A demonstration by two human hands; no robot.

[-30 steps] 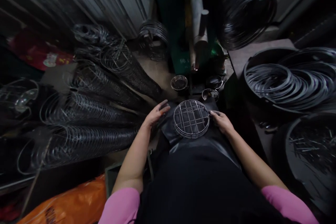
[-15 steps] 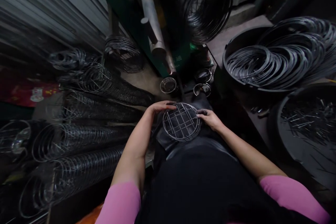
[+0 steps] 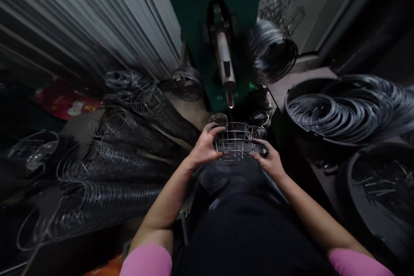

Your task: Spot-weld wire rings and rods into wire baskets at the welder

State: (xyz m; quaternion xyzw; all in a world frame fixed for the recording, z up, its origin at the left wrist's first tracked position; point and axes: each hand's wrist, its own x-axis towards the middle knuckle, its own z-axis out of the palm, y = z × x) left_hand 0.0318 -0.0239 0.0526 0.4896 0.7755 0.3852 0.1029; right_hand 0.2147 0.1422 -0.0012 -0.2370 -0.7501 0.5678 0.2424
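Note:
Between my two hands is a small round wire basket (image 3: 235, 140), made of several rings joined by thin cross wires. Its side is turned toward me, above my dark-clothed lap. My left hand (image 3: 205, 146) grips its left edge, fingers over the upper ring and thumb low. On the right edge, my right hand (image 3: 269, 160) holds it with fingers and thumb; a dark covering shows on a finger. Just beyond the basket hangs the metal arm (image 3: 225, 58) of a green machine (image 3: 190, 4), its coppery tip (image 3: 230, 104) pointing down and apart from the basket.
Rows of wire rings (image 3: 110, 194) lie at left. A black tub (image 3: 289, 116) at right holds many wire rings; a nearer tub (image 3: 347, 194) holds short wire pieces. More wire rings (image 3: 267, 51) hang right of the machine arm. Small round dishes stand below the tip.
The basket has tipped from its round grid facing me to its side showing. Both hands have shifted slightly and regripped its edges. My view has tilted up, showing more of the machine.

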